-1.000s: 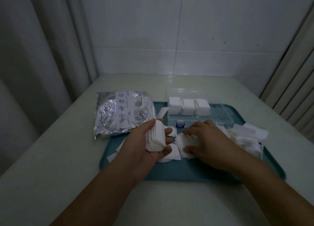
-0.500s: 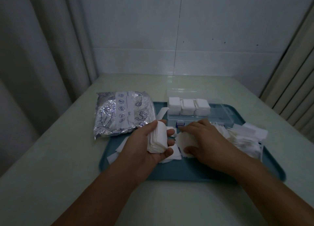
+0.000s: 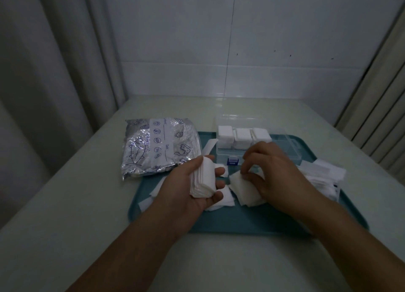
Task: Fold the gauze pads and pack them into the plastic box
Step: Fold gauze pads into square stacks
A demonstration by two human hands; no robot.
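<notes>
Left hand (image 3: 188,182): palm up over the tray, thumb and fingers curled round a thick stack (image 3: 202,177) of folded gauze, held edge-on.
Right hand (image 3: 276,173): knuckles up, fingertips bent down and pinching the top of the loose pads (image 3: 244,188) lying on the tray just right of the stack.
Pads under left hand: a few flat white squares (image 3: 221,200) on the tray, partly hidden by the palm and fingers.
Box (image 3: 282,144): clear plastic, lid open, on the far part of the tray beyond the right hand; blue latch (image 3: 232,160) on its near edge.
Packed gauze (image 3: 242,137): 3 white blocks side by side in the box's left end; right end looks bare.
Unfolded pile (image 3: 322,175): loose white sheets at the tray's right side, partly behind the right wrist.
Tray (image 3: 252,222): teal, on a pale table (image 3: 87,204).
Foil bag (image 3: 157,147): silver, printed with blue drawings, lying half on the tray's far-left corner, half on the table.
Strip (image 3: 210,146): 1 narrow white piece between bag and box.
</notes>
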